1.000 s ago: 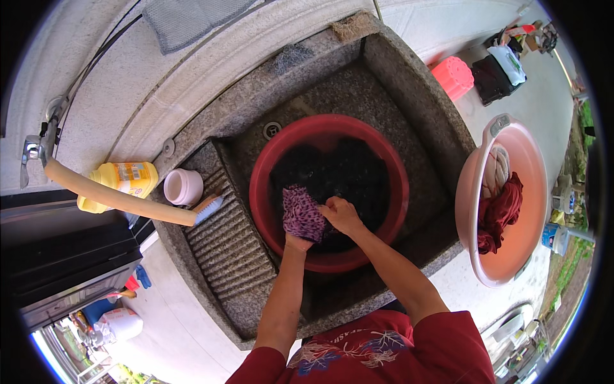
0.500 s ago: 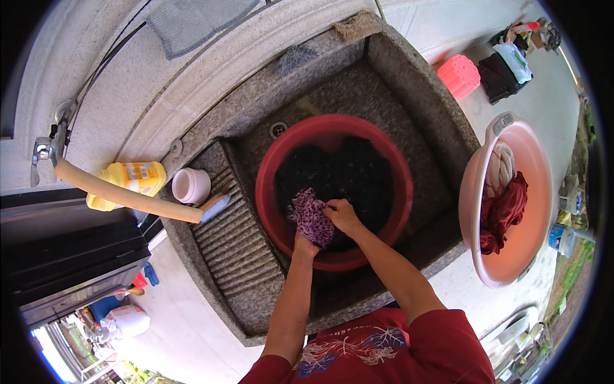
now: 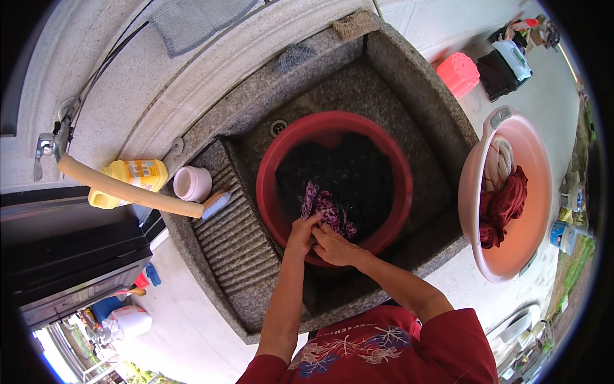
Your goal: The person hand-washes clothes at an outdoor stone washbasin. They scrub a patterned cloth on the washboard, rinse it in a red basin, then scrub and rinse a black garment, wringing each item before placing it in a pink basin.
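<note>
A purple patterned cloth (image 3: 323,208) hangs from my two hands over the near left part of a red basin (image 3: 405,192). Dark water or dark fabric (image 3: 345,169) fills the basin, and the cloth's lower end lies against it. My left hand (image 3: 302,234) grips the cloth with closed fingers near the basin's rim. Beside it, almost touching, my right hand (image 3: 334,246) also pinches the cloth. The fingertips of both hands are partly hidden by the cloth and by each other.
The basin stands in a stone sink (image 3: 422,96) with a ribbed washboard (image 3: 233,256) on the left. A brush (image 3: 216,203), a pink jar (image 3: 192,184), a yellow bottle (image 3: 137,174) and a tap hose (image 3: 128,189) are near it. A pink tub (image 3: 534,217) at right holds red cloth (image 3: 505,208).
The bunched cloth has been let out and now hangs down into the basin. My right hand has moved down and left, next to my left hand, which shifted slightly up.
</note>
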A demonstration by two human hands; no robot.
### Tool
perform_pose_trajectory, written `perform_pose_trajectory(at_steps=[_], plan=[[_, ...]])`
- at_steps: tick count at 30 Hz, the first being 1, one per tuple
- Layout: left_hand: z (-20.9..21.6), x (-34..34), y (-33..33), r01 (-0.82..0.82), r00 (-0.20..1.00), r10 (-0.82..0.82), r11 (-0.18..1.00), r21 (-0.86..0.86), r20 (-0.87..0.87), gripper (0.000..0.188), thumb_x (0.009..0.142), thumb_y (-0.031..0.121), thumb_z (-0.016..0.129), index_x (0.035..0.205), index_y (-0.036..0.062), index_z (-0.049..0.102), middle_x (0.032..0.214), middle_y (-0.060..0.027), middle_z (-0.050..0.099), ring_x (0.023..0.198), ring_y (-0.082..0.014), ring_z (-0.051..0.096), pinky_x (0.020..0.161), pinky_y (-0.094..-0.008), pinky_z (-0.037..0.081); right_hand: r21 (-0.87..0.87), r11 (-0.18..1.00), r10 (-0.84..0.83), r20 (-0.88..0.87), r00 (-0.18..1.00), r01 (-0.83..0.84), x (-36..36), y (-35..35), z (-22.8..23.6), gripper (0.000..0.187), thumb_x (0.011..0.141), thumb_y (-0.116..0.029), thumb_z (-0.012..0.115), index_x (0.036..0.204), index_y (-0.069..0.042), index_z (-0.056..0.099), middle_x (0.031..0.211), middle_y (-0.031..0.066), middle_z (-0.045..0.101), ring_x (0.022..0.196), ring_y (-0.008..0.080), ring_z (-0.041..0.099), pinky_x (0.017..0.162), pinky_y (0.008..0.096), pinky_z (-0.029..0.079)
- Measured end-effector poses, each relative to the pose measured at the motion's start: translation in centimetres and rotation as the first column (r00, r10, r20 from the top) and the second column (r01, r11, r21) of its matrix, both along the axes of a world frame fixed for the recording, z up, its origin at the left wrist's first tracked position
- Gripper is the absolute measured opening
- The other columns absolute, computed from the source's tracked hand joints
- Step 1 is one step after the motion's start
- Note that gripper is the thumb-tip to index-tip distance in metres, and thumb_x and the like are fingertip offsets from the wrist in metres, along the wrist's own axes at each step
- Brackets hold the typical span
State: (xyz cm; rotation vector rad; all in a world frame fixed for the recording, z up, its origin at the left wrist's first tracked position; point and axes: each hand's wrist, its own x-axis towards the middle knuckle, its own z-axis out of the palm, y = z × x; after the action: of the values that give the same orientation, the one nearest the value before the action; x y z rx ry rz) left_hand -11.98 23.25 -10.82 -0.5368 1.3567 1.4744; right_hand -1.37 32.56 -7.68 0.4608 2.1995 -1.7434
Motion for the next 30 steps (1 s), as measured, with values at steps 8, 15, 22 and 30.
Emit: perform_pose_trajectory(at_steps=[8, 15, 22, 30], plan=[[-2.4, 1.2, 0.1, -0.452, 0.878, 0.439, 0.891, 0.033, 0.190, 0.055, 0.100, 0.043, 0.022, 0.142, 0.0094, 0.032, 0.143, -0.0106, 0.040, 0.132, -0.0300, 0.037, 0.109, -0.0518, 0.028, 0.322, 0.834, -0.457, -0.053, 0.888, 0.448, -1.8, 4.6, -2.7, 0.023, 0.079, -0.014, 0.064, 0.099, -0.002, 0.063, 0.091, 0.0159, 0.064, 0.081, 0.0319, 0.063, 0.074, 0.0390, 0.051], [-4.0, 1.7, 0.8, -0.419, 0.901, 0.405, 0.905, 0.074, 0.156, 0.055, 0.099, 0.045, 0.028, 0.138, 0.0090, 0.041, 0.136, -0.0105, 0.047, 0.125, -0.0289, 0.045, 0.103, -0.0516, 0.036, 0.550, 0.795, -0.305, 0.000, 0.952, 0.255, -4.9, 2.9, -5.7, 0.016, 0.082, -0.016, 0.061, 0.090, -0.003, 0.064, 0.096, 0.0180, 0.060, 0.101, 0.0309, 0.058, 0.078, 0.0398, 0.051], [-9.4, 1.9, -1.4, -0.192, 0.888, 0.045, 0.941, -0.279, -0.457, 0.055, 0.094, 0.037, 0.047, 0.132, -0.0026, 0.044, 0.118, -0.0157, 0.060, 0.108, -0.0275, 0.058, 0.093, -0.0371, 0.047, -0.736, 0.541, -0.538, 0.068, 0.840, 0.407, -5.4, 8.6, 3.9, 0.012, 0.093, -0.012, 0.054, 0.085, -0.010, 0.063, 0.078, -0.0096, 0.057, 0.068, -0.0002, 0.052, 0.060, 0.0156, 0.041], [-1.8, 0.7, -1.4, -0.507, 0.862, 0.501, 0.858, 0.086, 0.082, 0.023, 0.091, 0.027, 0.048, 0.090, 0.0097, 0.062, 0.093, -0.0087, 0.068, 0.092, -0.0247, 0.065, 0.083, -0.0424, 0.051, -0.964, 0.263, -0.705, -0.215, 0.676, -0.033, -2.3, 15.6, 17.3, 0.026, 0.083, -0.012, 0.060, 0.103, 0.002, 0.054, 0.090, 0.0125, 0.065, 0.078, 0.0193, 0.065, 0.075, 0.0319, 0.054]])
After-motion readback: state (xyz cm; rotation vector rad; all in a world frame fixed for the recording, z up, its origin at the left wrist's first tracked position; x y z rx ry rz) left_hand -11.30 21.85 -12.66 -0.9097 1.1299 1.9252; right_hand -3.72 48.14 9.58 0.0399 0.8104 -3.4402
